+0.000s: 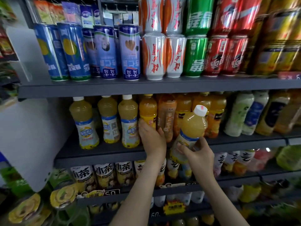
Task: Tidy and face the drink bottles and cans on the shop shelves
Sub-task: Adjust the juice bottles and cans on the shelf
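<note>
right hand [197,154] grips a tilted pale-yellow juice bottle [193,126] before the middle shelf [101,152]; left hand [151,139] clasps an upright orange juice bottle [147,110] there.

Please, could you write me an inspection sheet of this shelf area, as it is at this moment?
Surface: middle shelf, dark, with a bare strip at its front left.
Job's things: pale juice bottle, white cap, tilted, held off the shelf; three matching bottles stand at the left; orange bottle stands in the row; cans stand in rows on the upper shelf.
Clutter: nothing seen.
Grippers: left hand grips the orange bottle low down; right hand grips the pale juice bottle at its label.
Cables: nothing seen.
Surroundings: lower shelf bottles with printed labels; white panel at the left.
</note>
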